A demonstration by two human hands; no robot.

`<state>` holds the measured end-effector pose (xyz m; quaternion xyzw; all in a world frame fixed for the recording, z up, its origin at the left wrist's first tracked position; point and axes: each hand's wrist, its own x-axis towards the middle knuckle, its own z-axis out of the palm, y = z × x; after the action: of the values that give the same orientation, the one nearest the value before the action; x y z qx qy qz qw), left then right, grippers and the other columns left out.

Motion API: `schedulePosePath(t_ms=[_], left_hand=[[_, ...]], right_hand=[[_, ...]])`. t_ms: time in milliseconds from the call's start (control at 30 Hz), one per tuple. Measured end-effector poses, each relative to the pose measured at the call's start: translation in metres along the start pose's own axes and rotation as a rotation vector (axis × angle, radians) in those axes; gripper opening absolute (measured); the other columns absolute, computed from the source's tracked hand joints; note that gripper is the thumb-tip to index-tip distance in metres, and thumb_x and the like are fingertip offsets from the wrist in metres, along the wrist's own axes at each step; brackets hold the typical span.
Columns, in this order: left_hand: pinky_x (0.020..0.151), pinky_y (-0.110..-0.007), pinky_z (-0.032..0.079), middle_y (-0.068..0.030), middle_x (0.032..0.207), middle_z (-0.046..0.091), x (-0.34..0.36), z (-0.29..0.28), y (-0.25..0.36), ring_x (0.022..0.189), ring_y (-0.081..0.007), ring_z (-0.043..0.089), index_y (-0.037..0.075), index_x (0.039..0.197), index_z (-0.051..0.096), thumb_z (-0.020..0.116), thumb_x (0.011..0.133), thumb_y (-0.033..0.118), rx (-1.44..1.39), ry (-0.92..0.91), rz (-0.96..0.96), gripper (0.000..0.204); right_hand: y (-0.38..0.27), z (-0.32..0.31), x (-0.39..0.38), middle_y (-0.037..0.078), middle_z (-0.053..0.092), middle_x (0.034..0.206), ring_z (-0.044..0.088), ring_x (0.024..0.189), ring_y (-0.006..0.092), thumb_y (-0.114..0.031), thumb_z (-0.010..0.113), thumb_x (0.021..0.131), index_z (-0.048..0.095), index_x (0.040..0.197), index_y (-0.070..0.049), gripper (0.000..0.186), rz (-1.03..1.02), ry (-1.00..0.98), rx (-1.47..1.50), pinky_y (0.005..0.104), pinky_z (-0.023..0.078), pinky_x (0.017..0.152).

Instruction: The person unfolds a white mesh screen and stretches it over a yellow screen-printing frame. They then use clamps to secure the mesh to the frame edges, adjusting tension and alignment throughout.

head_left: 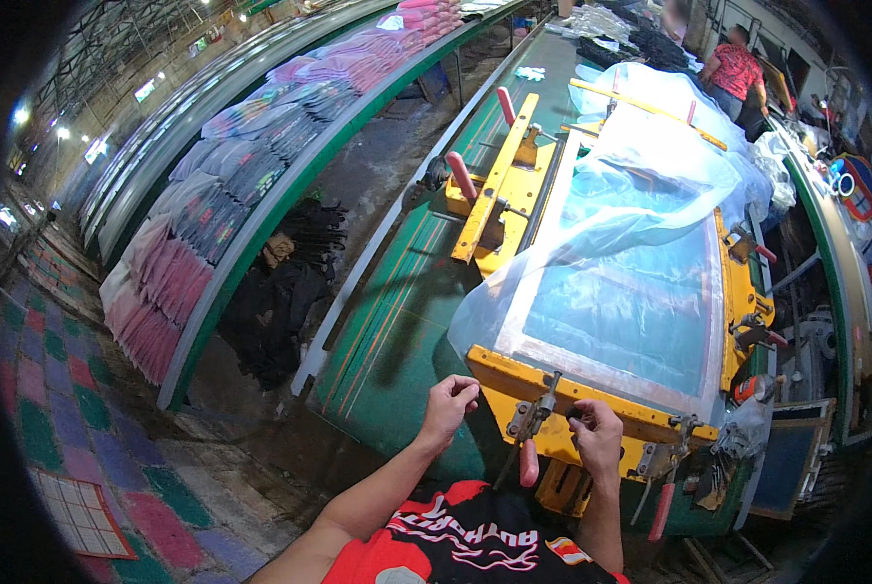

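Observation:
A yellow steel frame stretcher (499, 370) holds a screen frame (616, 341) on the green table, with thin translucent mesh (655, 195) draped over it and hanging past its left corner. My left hand (447, 404) is closed in a pinch just left of the near yellow bar; what it holds, if anything, is too small to tell. My right hand (596, 428) has curled fingers at that bar, right of a metal clamp (538, 409) with a pink grip (528, 462). I cannot make out what these fingers grip.
Stacked pink and grey printed pieces (153, 292) line a long table at left. Dark material (280, 311) lies beneath. A person in red (728, 78) stands at the back right, near dark piles (630, 49). A small framed screen (786, 457) leans at the lower right.

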<state>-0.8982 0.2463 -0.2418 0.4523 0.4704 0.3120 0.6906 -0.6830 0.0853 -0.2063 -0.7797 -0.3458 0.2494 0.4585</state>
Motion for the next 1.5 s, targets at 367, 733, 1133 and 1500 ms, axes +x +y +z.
schedulePosePath(t_ms=[367, 733, 1133, 1500], left_hand=[[0.066, -0.024, 0.049, -0.0024, 0.086, 0.066, 0.002, -0.004, -0.006, 0.071, -0.009, 0.06, 0.001, 0.099, 0.067, 0.063, 0.093, 0.011, 0.012, -0.021, 0.012, 0.012], [0.066, -0.025, 0.049, -0.0019, 0.083, 0.063, 0.002, -0.004, -0.006, 0.07, -0.01, 0.059, 0.0, 0.099, 0.066, 0.063, 0.093, 0.008, 0.017, -0.008, -0.006, 0.011], [0.065, -0.024, 0.048, -0.0017, 0.085, 0.065, 0.005, -0.006, -0.011, 0.07, -0.009, 0.059, 0.002, 0.1, 0.067, 0.063, 0.093, 0.011, -0.005, -0.014, 0.001, 0.012], [0.065, -0.026, 0.049, -0.0019, 0.082, 0.063, 0.011, -0.009, -0.01, 0.07, -0.0106, 0.059, 0.001, 0.099, 0.067, 0.064, 0.091, 0.009, 0.02, 0.015, -0.04, 0.012]], right_hand=[[-0.006, 0.002, -0.001, 0.012, 0.069, 0.088, 0.067, 0.075, 0.0183, 0.006, 0.071, 0.079, 0.067, 0.103, 0.001, 0.025, -0.016, -0.009, -0.016, 0.0313, 0.054, 0.07], [-0.006, 0.004, 0.0, 0.007, 0.068, 0.083, 0.064, 0.072, 0.0121, 0.01, 0.071, 0.077, 0.065, 0.102, 0.001, 0.027, -0.07, -0.003, -0.028, 0.0266, 0.053, 0.067], [-0.005, 0.005, 0.001, 0.012, 0.07, 0.091, 0.067, 0.076, 0.0192, 0.006, 0.071, 0.078, 0.067, 0.102, 0.0, 0.026, 0.01, -0.041, -0.025, 0.0312, 0.053, 0.071], [-0.004, 0.009, 0.005, 0.013, 0.07, 0.091, 0.065, 0.073, 0.0189, 0.002, 0.072, 0.079, 0.066, 0.102, 0.001, 0.024, -0.081, -0.023, -0.092, 0.0325, 0.053, 0.069]])
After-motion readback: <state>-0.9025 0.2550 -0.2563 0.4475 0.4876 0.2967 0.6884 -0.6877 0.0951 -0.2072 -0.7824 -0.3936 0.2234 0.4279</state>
